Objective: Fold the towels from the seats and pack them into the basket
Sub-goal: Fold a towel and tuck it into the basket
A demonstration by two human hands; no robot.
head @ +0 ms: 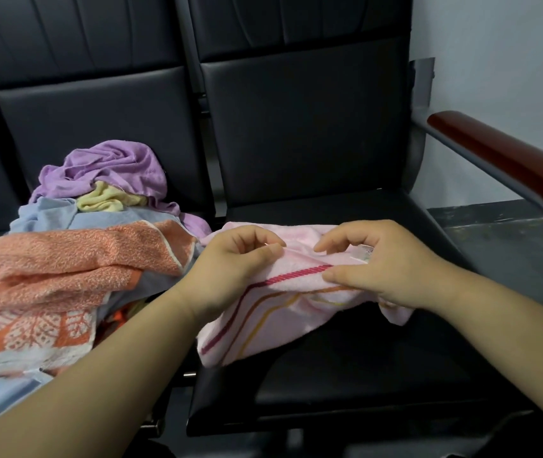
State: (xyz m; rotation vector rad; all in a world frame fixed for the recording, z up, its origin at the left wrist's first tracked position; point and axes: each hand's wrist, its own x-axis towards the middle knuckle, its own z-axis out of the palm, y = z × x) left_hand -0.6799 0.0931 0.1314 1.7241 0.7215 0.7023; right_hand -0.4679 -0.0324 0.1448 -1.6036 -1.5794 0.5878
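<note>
both hands pinch one soft pink terry towel with red and yellow stripes (276, 312), left hand (233, 262) and right hand (385, 262) each with a closed grip on its upper edge; its long axis runs left to right over the black padded seat (346, 375). a crumpled pile of towels (75, 246) waits just beside the left hand.

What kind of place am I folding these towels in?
Likely a waiting area: black padded seats joined in a row, a wood-topped metal armrest at the end, plain white wall behind.
</note>
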